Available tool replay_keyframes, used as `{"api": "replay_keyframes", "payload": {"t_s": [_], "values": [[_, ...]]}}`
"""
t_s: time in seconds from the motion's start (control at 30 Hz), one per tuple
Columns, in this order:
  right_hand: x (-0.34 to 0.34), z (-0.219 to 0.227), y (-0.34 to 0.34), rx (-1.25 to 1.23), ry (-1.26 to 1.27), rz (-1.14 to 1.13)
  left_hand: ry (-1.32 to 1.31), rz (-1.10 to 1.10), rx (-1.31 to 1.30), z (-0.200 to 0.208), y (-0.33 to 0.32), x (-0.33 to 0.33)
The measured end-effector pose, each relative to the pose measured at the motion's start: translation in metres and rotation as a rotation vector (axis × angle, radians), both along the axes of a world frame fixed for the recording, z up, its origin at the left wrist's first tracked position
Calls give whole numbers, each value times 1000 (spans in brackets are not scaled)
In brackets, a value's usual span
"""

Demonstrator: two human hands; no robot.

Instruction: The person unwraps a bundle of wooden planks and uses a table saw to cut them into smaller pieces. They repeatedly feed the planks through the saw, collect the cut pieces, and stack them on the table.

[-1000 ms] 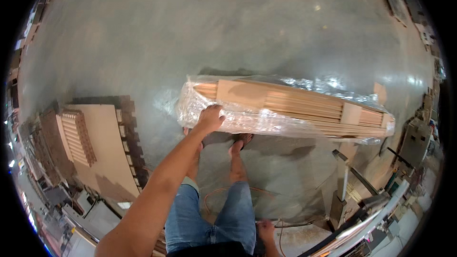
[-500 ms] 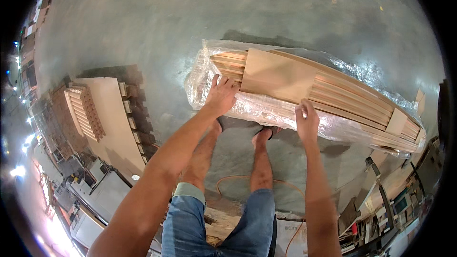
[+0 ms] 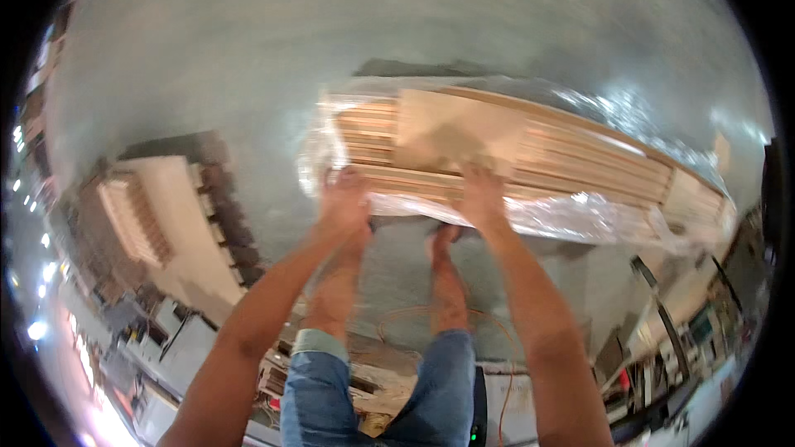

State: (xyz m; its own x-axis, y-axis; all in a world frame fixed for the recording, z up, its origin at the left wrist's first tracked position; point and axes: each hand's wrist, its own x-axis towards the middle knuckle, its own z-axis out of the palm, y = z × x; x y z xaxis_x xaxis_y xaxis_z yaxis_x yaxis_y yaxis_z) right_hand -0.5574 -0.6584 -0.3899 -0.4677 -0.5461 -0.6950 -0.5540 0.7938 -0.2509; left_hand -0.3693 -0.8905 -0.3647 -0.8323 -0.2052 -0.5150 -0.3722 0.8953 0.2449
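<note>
A long bundle of light wooden strips [image 3: 596, 157] lies on the floor in front of my feet, in clear plastic film [image 3: 563, 213]. A flat tan sheet [image 3: 451, 128] rests across the strips near their left end. My left hand [image 3: 344, 203] is at the bundle's near edge by its left end, beside the crumpled film. My right hand [image 3: 482, 194] reaches onto the near strips just below the tan sheet. Motion smears the fingers of both hands, and whether they grip film or wood I cannot make out. Film hangs loosely along the near side.
To the left, a stack of short wooden pieces [image 3: 137, 219] sits on a tan board [image 3: 186, 223] raised on wooden blocks. An orange cord [image 3: 414, 309] loops on the floor behind my feet. A dark metal frame [image 3: 662, 314] and mixed clutter stand at lower right.
My right hand has moved left, from the film's near edge onto the strips. My left hand has shifted slightly left and nearer. The near film sits lower, exposing more wood.
</note>
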Motion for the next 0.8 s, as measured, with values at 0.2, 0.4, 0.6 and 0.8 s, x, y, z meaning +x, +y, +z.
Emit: {"api": "replay_keyframes", "payload": {"t_s": [0.2,0.4,0.6,0.8], "values": [[-11,1,3,4,-45,169,-27,58,105,10,-3,-8],[-27,-7,31,-67,23,124,58,76,66,13,1,-14],[-53,4,40,-85,64,142,136,68,34,6,2,-7],[-69,1,39,-70,60,76,107,67,48,16,0,-11]]}}
